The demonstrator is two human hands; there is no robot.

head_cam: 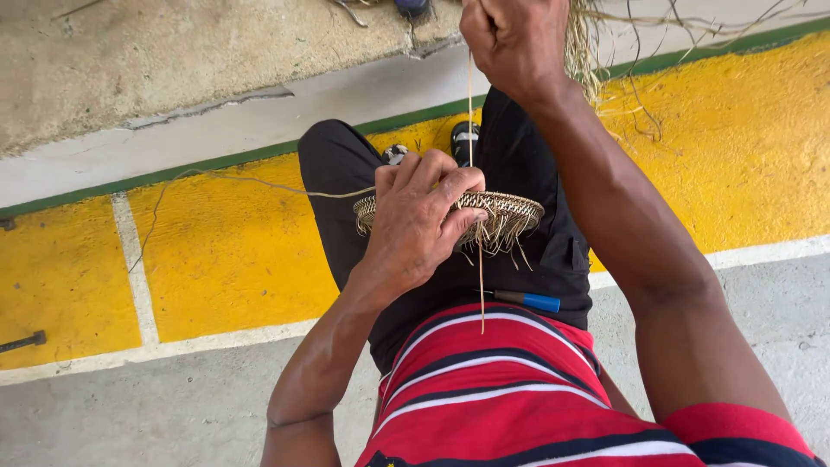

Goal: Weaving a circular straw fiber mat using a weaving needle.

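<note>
At centre of the frame, the left hand (421, 218) pinches the round woven straw disc (506, 210) over the lap; at top, the right hand (516, 41), fingers pressed together, pinches a thin pale straw strand (471, 112).

A yellow-painted floor (233, 251), crossed by white lines (138, 277) and edged with a green stripe (216, 163), met bare grey concrete (130, 406) in flat daylight. A rough, cracked slab (173, 52) lay beyond, with a dark bolt (22, 342) nearby.
</note>
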